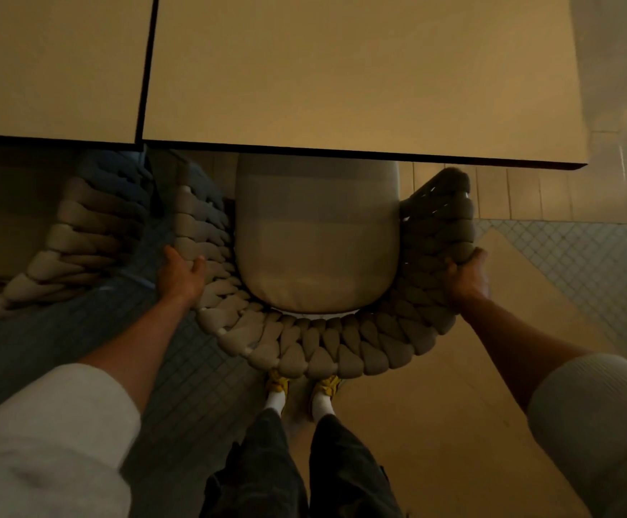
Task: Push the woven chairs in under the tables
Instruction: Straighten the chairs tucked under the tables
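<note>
Thick grey-brown rope is woven into the round back of the woven chair (315, 349) in the middle of the frame. Its pale seat cushion (317, 248) is seen in the centre, and the far end of the cushion is hidden under the dark edge of the big tabletop (360, 69) that fills the upper part of the frame. The chair back and both of its sides are not under the tabletop.

The left side of the chair back is grasped by the left hand (183, 272), with the thumb laid on the inner side of the rope. The right side is grasped by the right hand (467, 274), with the fingers curled round the rim. Both hands are seen at the ends of bare arms with pale sleeves (42, 435) pushed up.

A second tabletop (50, 61) is seen at the upper left, just beside the first, with a thin dark gap between them. A second woven chair (80, 237) is seen at the left, partly under it.

Yellow shoes (278, 383) and white socks are seen just below the chair back, on the tiled floor (435, 405).
</note>
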